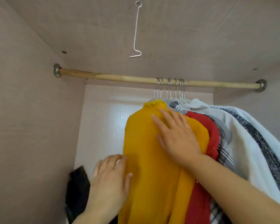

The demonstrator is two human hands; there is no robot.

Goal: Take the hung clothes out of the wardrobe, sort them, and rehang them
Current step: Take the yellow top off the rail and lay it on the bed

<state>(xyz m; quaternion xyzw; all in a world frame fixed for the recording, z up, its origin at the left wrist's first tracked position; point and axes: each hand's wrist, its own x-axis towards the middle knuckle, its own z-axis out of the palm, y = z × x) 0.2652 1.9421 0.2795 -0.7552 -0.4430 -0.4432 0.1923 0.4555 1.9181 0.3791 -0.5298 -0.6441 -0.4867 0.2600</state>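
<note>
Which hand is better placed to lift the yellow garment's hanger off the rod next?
Probably the right hand: it lies flat high on the yellow garment, near the hanger hooks. The left hand touches its edge lower down.

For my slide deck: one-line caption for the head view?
A yellow top hanging with other clothes from a wooden rail, left hand and right hand resting on it.

Bent wire hook (135,29) hangs overhead off a screw eye (138,4) — dark item (78,189) low at L, shape unclear.
</note>
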